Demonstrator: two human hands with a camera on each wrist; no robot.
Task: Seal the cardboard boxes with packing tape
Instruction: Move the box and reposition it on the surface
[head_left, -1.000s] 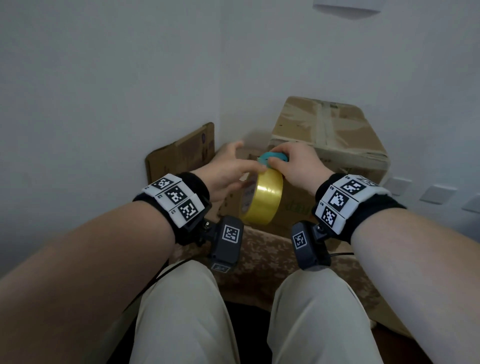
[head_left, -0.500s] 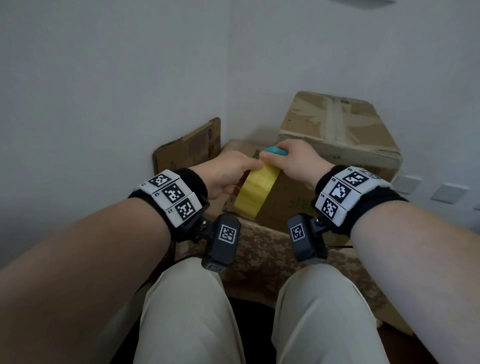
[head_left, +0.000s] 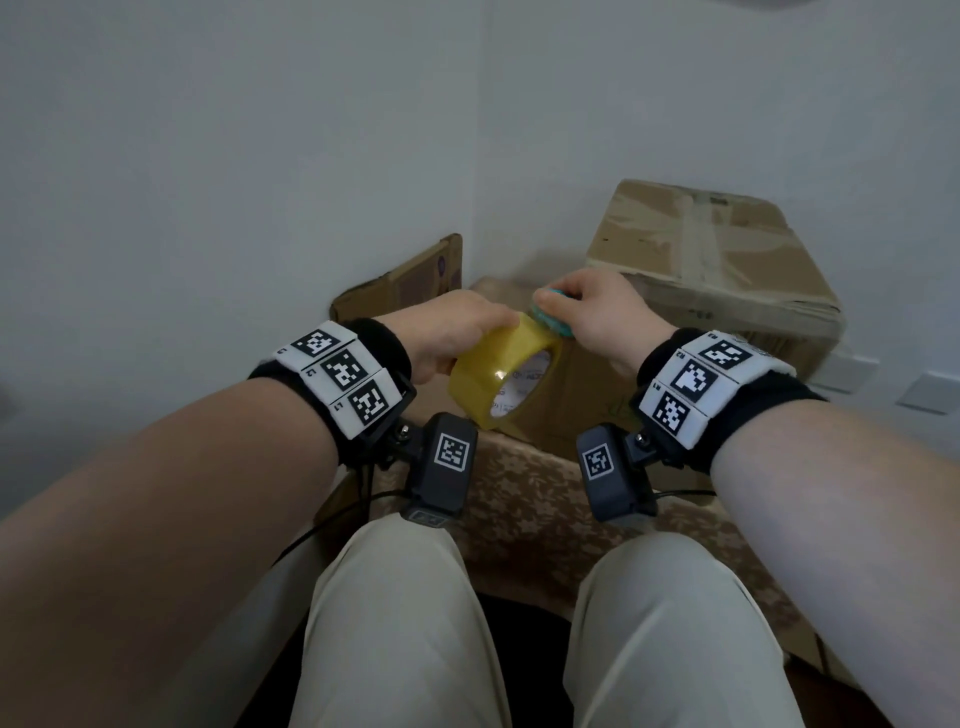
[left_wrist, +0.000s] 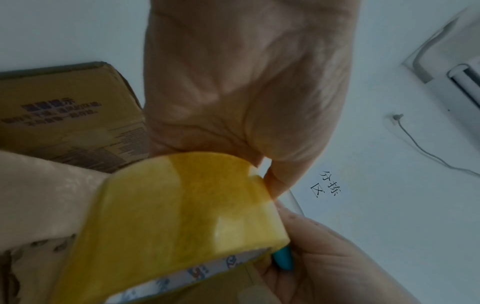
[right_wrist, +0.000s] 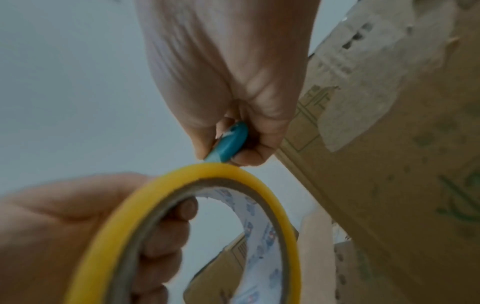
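My left hand (head_left: 457, 332) grips a yellow roll of packing tape (head_left: 501, 376), fingers curled through its core (right_wrist: 166, 230), holding it in the air above a low box (head_left: 524, 483) by my knees. My right hand (head_left: 597, 317) pinches a small teal tool (head_left: 553, 319) and holds its tip against the roll's top edge (right_wrist: 218, 164). In the left wrist view the tape roll (left_wrist: 182, 218) fills the middle with the teal tool (left_wrist: 283, 259) at its lower right. A taller taped cardboard box (head_left: 711, 270) stands behind on the right.
A flat piece of cardboard (head_left: 410, 280) leans against the left wall in the corner. White walls close in on the left and behind. Wall sockets (head_left: 930, 389) sit low on the right. My knees (head_left: 405, 613) are just below the hands.
The tape roll has turned in my left hand, so its open core now faces right toward the camera. Both hands stay together on the roll with the teal tool at its top.
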